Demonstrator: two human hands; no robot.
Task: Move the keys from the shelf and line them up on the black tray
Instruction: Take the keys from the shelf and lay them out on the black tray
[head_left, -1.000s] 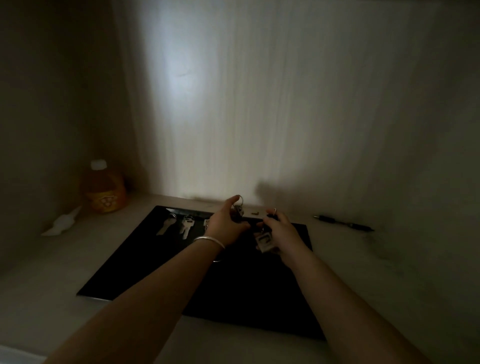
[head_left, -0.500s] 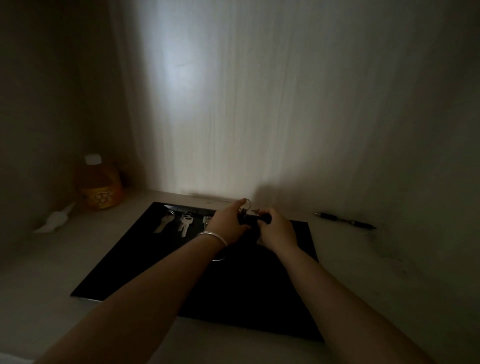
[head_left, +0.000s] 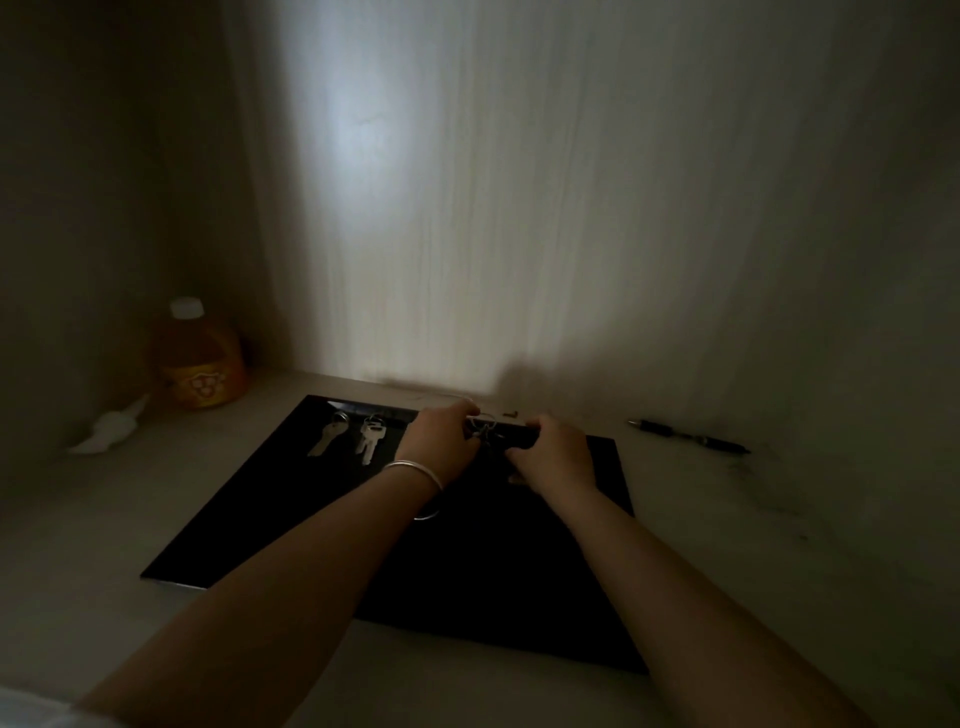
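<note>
A black tray (head_left: 311, 514) lies flat on the dim shelf. At its far left edge rest a single silver key (head_left: 326, 439) and, just to its right, a small bunch of silver keys (head_left: 370, 439). My left hand (head_left: 439, 441), with a silver bangle at the wrist, and my right hand (head_left: 553, 452) meet over the tray's far edge. Both pinch a dark key set with a thin metal ring (head_left: 491, 428), held low over the tray. Whether it touches the tray is hidden in the dark.
An orange bottle with a white cap (head_left: 200, 358) stands in the back left corner, with a small white object (head_left: 111, 428) lying in front of it. A black pen (head_left: 688, 436) lies by the back wall to the right. The back wall rises just beyond the tray.
Both hands have lowered the key set toward the tray's far edge. The white tag seen under my right hand a second ago is now hidden.
</note>
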